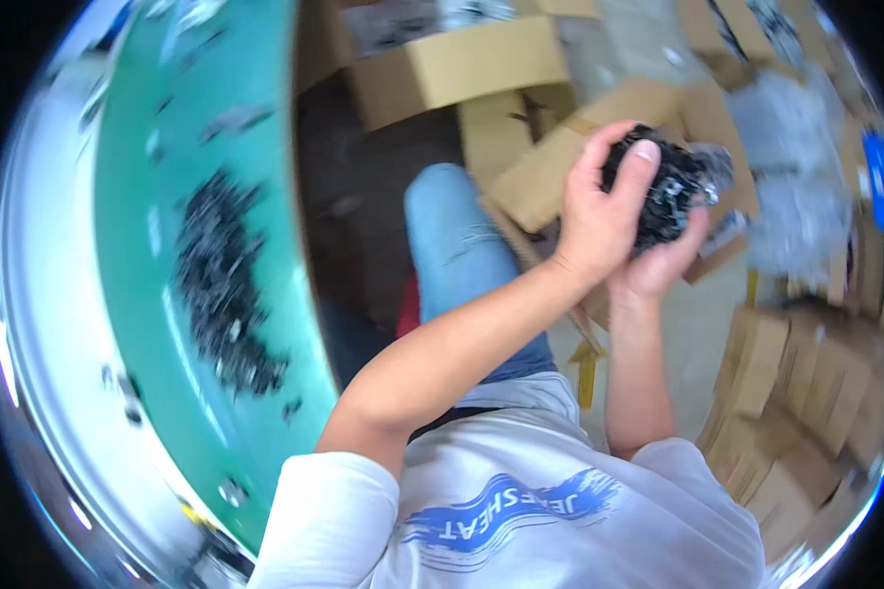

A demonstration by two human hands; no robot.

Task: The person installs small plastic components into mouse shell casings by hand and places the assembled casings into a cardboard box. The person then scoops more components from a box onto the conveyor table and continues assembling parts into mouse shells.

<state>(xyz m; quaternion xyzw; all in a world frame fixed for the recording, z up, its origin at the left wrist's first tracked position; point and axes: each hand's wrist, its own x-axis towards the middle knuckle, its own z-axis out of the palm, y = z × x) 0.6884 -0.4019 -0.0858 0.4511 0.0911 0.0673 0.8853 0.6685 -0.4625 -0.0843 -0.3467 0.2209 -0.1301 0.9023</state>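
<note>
Your left hand [595, 211] and right hand [670, 257] are cupped together around a bundle of small black parts [666, 191], held up in front of you at the upper right of the view. Your left hand curls over the near side of the bundle with its thumb pressed on top; your right hand cradles it from below, fingers wrapped up around the far side. Both are closed on it, touching each other at the heels.

Going from left to right: a green work surface [142, 294] curves along your left, with a loose heap of black parts [221, 285] lying on it. Next comes your knee in blue jeans [457, 240], then open cardboard boxes [462, 64] on the floor beyond it. Under your raised hands lies flattened cardboard [550, 167]. At far right, stacked brown cartons [805, 393] sit below clear plastic bags [796, 167]
</note>
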